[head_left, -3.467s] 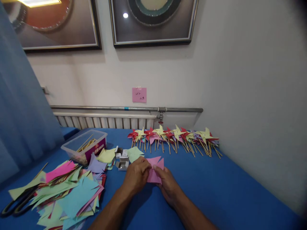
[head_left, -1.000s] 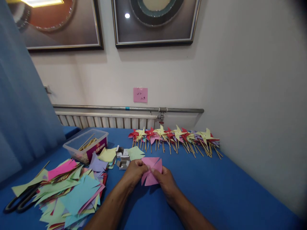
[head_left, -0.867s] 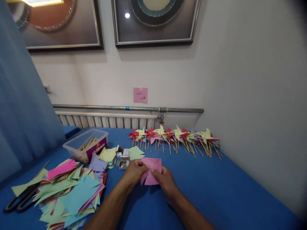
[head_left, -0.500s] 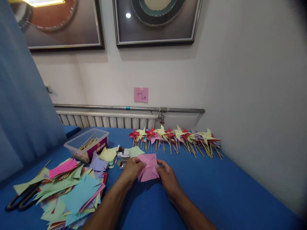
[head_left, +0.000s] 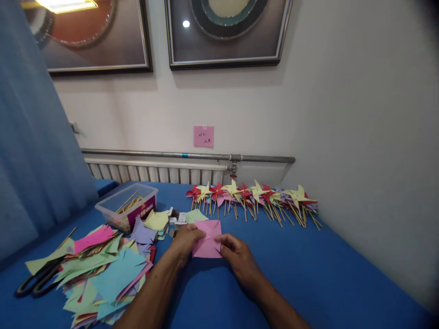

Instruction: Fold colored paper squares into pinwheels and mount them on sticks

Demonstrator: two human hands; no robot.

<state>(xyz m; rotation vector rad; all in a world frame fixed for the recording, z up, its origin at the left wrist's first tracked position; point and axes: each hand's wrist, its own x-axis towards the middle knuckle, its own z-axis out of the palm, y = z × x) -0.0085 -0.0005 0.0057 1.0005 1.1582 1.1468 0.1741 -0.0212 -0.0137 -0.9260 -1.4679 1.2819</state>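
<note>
A square of pink paper (head_left: 208,246) with cuts running in from its corners is held above the blue tabletop. My left hand (head_left: 187,242) pinches it along the left side, thumb on the upper face. On the opposite side, my right hand (head_left: 238,256) has its thumb and index finger closed on the right edge. Just beyond my left hand are small open cardboard boxes (head_left: 177,216) and a pale green paper sheet (head_left: 196,215), both partly covered.
A heap of coloured cut paper (head_left: 116,274) lies at the left, beside black-handled scissors (head_left: 43,278). Behind it stands a clear plastic tub (head_left: 126,205) holding wooden sticks. Finished paper pinwheels (head_left: 254,194) on sticks line the back, near the wall.
The pink paper has turned slightly and lies squarer to me. My right hand's fingers have shifted along its right edge; my left hand keeps its pinch.
</note>
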